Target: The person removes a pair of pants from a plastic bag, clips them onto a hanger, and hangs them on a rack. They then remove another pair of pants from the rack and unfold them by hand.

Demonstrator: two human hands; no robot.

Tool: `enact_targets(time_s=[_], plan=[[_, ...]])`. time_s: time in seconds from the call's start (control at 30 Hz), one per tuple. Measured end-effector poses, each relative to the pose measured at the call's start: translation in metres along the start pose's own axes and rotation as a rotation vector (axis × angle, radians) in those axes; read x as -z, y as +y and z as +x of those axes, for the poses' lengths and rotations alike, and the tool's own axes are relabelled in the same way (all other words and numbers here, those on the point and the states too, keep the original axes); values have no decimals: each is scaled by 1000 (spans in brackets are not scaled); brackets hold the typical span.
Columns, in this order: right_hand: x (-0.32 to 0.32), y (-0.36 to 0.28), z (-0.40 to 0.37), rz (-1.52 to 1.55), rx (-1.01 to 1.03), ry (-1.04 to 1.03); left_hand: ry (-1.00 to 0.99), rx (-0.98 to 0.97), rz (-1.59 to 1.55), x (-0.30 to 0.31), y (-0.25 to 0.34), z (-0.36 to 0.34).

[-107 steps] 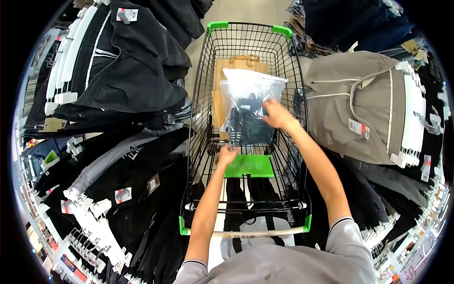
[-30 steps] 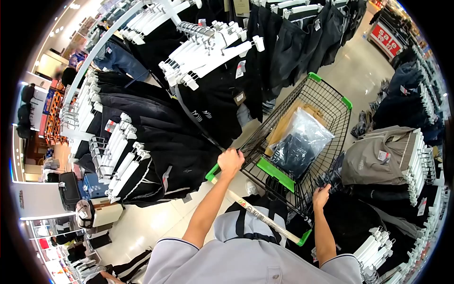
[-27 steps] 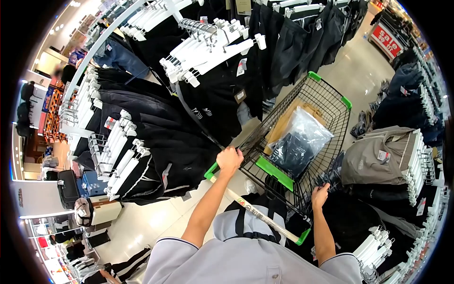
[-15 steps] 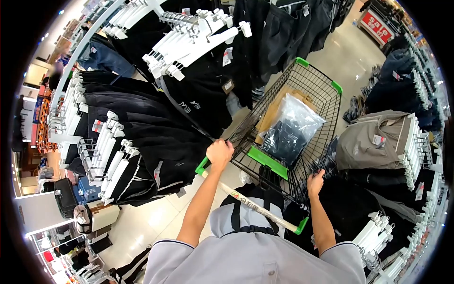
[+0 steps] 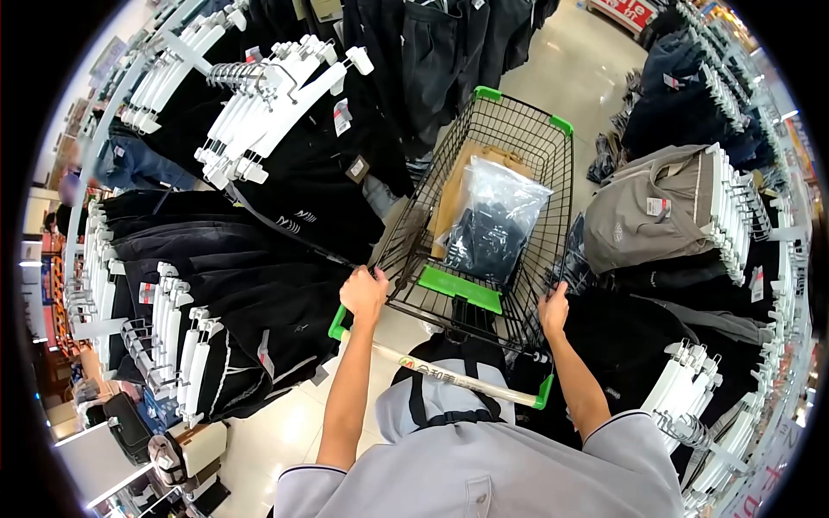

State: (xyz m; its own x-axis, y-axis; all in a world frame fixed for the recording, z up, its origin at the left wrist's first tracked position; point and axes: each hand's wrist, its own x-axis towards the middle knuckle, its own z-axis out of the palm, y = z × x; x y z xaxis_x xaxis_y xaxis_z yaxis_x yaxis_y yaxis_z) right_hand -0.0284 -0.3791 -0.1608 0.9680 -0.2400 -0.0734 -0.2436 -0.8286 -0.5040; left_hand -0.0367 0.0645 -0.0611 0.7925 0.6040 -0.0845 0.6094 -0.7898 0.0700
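Observation:
A shopping cart [image 5: 400, 250] with black wire sides and green corners stands in front of me. My left hand [image 5: 363, 293] is closed around the cart's frame near the left green end of the handlebar [image 5: 445, 375]. On the other side, my right hand [image 5: 554, 311] is wrapped round the right edge of the frame, forward of the handlebar. Inside the basket, a clear plastic bag [image 5: 496, 220] with dark folded cloth lies on a brown cardboard-like piece [image 5: 453, 194]. A green panel [image 5: 459, 288] spans the near end of the basket.
Racks of black trousers [image 5: 224, 237] on white hangers [image 5: 272, 108] line my left. Grey-brown trousers [image 5: 643, 211] and more dark clothes hang close on the right. Pale tiled floor [image 5: 570, 65] runs ahead between the racks, toward a red sale sign [image 5: 623, 12].
The view has turned, so the cart and both hands sit further left in it. The racks have shifted left too, and the sale sign is higher. Both hands keep their hold.

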Motion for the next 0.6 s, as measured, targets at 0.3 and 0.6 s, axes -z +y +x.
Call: enact_targets(time_s=[0.3, 0.6], plan=[[7, -9, 3, -1, -81, -50, 9, 2, -4, -4, 1, 2], [12, -15, 6, 11, -145, -113, 88, -52, 13, -15, -3, 3]])
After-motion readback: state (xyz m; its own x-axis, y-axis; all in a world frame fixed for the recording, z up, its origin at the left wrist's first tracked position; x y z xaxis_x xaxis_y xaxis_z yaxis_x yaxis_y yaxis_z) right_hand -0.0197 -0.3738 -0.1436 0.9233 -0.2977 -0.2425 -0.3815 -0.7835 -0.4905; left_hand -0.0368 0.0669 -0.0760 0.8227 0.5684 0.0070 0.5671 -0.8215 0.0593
